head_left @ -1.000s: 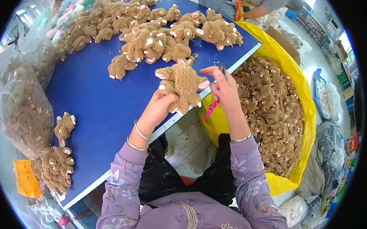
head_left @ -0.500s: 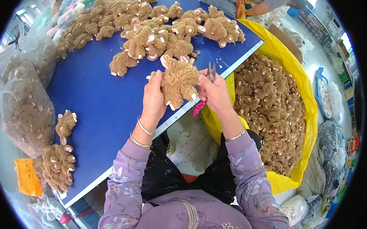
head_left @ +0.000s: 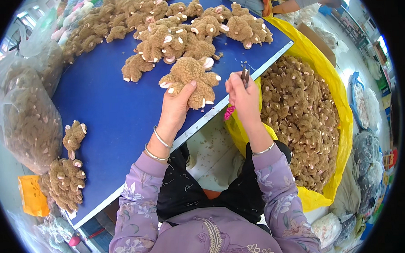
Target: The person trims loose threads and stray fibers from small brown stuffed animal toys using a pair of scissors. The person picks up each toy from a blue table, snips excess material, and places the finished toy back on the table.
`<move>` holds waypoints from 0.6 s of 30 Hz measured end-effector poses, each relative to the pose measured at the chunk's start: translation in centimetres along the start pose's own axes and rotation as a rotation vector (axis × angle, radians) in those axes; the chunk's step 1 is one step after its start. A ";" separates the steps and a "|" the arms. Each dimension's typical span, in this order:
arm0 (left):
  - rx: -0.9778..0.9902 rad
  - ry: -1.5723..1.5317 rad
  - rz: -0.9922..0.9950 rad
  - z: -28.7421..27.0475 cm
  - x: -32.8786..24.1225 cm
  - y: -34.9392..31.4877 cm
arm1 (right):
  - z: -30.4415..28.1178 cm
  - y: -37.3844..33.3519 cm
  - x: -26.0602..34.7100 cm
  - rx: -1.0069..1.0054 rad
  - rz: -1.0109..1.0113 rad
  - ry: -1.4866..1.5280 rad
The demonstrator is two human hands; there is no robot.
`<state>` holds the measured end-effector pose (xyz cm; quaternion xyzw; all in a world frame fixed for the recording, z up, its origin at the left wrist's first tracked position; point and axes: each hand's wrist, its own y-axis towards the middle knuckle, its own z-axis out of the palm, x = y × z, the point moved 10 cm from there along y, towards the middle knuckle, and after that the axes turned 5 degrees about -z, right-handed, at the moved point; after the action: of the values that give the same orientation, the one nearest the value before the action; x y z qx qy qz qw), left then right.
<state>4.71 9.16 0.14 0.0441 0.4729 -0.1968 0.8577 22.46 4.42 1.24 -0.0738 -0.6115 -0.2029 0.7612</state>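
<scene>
My left hand (head_left: 177, 105) grips a brown fleecy plush skin (head_left: 193, 80) with white-tipped limbs, thumb on top, above the near edge of the blue table (head_left: 109, 125). To its right, apart from the plush, my right hand (head_left: 244, 98) is closed around small metal thread snips (head_left: 245, 76) whose blades point away from me. A bright pink wrapping or tie (head_left: 229, 112) hangs below that hand. Several more brown plush skins (head_left: 161, 41) lie heaped just beyond the held one.
A yellow sack (head_left: 343, 130) full of brown plush pieces (head_left: 300, 123) stands at the right. Clear plastic bags (head_left: 30, 119) bulge at the left, near a small plush pile (head_left: 66, 182) and an orange packet (head_left: 33, 195). Another person's arm (head_left: 285, 7) shows at the far right.
The plush skin has been turned in my left hand and sits a little farther left. My right hand has come off it and moved right, still holding the snips.
</scene>
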 end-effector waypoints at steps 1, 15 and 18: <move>-0.016 -0.028 0.026 -0.1 -0.2 0.0 | 0.4 -0.3 0.9 0.018 -0.127 -0.101; 0.015 -0.057 0.083 0.3 -0.5 0.0 | 3.1 -1.5 0.6 0.054 -0.171 -0.375; 0.002 -0.057 0.070 0.6 -0.3 -0.1 | 2.5 -1.4 -0.5 -0.011 -0.035 -0.044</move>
<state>5.05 8.97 0.73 0.0559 0.4463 -0.1686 0.8771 19.60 4.17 1.12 -0.0717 -0.6283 -0.2180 0.7433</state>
